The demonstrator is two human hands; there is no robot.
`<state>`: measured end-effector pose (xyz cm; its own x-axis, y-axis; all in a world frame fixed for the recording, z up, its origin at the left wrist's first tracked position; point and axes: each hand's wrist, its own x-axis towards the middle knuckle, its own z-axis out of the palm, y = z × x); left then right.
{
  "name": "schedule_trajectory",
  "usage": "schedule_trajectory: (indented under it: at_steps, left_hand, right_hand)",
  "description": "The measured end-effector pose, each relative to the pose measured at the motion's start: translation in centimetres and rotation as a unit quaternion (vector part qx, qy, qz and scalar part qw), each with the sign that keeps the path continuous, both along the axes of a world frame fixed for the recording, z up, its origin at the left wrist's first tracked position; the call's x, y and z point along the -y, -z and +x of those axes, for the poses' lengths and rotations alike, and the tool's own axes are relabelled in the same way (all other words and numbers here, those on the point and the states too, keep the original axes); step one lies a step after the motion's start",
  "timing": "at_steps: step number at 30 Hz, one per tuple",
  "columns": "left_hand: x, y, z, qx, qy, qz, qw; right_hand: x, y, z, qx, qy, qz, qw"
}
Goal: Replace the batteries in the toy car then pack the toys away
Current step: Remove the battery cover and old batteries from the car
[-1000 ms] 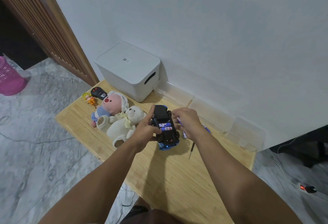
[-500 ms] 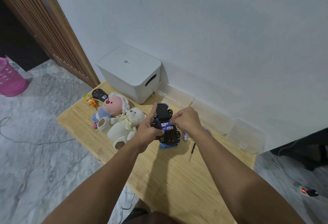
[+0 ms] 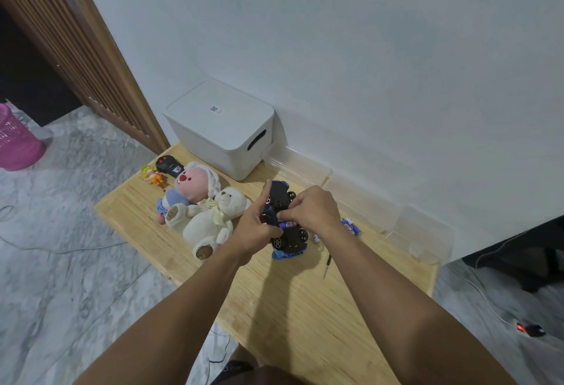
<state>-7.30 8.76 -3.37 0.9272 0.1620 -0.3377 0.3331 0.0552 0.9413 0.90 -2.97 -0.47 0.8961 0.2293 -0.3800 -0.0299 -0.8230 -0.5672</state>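
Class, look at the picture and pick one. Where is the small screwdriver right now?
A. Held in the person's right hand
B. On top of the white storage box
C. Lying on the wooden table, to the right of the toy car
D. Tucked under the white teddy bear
C: the screwdriver lies loose on the wooden table, right of the upturned toy car, touched by neither hand.

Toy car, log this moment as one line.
toy car upside down, battery bay open | left hand grips it | right hand presses battery in | white box lidded
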Motion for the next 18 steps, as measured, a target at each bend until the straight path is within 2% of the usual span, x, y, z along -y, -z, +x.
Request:
schedule_trajectory:
  at_steps: [8, 18]
  left_hand:
    - [0.9, -1.0, -0.2, 0.025, 0.01, 0.068, 0.997]
    - [1.5, -1.5, -0.1, 0.026, 0.025, 0.077, 0.996]
  right_hand:
    - [-0.5, -0.4, -0.2, -0.009, -0.004, -0.028, 1.0]
    - [-0.4, -0.4, -0.1, -0.03, 0.003, -0.039, 0.999]
